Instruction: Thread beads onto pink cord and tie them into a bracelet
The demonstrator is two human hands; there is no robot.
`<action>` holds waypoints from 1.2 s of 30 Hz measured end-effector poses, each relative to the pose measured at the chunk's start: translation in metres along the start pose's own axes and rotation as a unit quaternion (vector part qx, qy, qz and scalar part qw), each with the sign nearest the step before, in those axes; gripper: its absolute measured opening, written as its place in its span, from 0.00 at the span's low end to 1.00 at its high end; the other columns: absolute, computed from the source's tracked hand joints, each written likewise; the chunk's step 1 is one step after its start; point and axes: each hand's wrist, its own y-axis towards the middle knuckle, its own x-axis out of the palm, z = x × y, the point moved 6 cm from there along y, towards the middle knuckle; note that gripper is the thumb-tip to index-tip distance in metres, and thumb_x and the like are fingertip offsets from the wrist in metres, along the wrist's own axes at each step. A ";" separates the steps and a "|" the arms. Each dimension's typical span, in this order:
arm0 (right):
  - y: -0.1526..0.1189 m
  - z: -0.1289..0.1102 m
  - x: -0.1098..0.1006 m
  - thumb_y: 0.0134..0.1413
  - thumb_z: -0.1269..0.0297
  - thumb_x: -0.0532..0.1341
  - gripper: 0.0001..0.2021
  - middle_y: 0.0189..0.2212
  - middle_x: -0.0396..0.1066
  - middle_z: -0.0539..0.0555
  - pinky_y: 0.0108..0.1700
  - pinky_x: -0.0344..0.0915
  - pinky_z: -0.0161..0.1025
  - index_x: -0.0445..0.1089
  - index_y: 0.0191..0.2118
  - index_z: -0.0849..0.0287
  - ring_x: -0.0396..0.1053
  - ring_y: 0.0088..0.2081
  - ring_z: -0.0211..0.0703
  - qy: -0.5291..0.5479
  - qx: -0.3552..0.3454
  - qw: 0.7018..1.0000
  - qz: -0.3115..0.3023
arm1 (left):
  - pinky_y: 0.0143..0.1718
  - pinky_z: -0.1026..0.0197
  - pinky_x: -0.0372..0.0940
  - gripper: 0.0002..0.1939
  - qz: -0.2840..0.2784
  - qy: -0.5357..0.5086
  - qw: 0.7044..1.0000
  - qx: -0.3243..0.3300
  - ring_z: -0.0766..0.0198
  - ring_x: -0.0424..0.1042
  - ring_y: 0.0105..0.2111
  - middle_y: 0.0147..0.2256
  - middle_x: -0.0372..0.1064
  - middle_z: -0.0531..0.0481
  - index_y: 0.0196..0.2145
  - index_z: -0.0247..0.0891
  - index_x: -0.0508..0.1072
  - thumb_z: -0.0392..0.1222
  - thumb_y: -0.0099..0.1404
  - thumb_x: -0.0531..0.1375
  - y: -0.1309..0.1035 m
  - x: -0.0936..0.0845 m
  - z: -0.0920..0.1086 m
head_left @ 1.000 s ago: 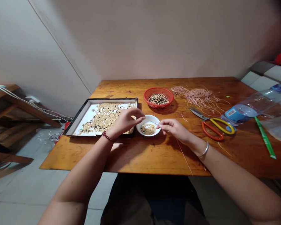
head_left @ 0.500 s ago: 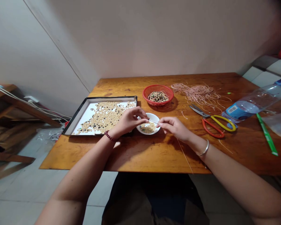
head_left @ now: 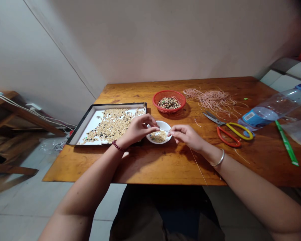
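Spanning the view, table (head_left: pixel 165 167) carries tray (head_left: pixel 90 115) of beads at left, red basket (head_left: pixel 169 101) and cord pile (head_left: pixel 210 98) at back, scissors (head_left: pixel 228 130) and bottle (head_left: pixel 266 113) at right. White bowl (head_left: pixel 159 135) of beads sits just beside tray, under the 2 hands. Left hand (head_left: pixel 137 129) and right hand (head_left: pixel 188 135) each have fingertips pinched together on thread (head_left: pixel 164 130), taut between them over bowl, loose end trailing off table's near edge.
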 end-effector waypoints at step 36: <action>0.000 0.006 0.008 0.53 0.57 0.59 0.12 0.19 0.68 0.49 0.31 0.57 0.35 0.70 0.32 0.63 0.62 0.24 0.35 0.040 0.045 0.996 -0.063 | 0.29 0.68 0.64 0.11 -0.052 -0.003 0.998 0.023 0.70 0.70 0.31 0.34 0.73 0.48 0.33 0.35 0.73 0.46 0.60 0.63 -0.002 0.007 0.012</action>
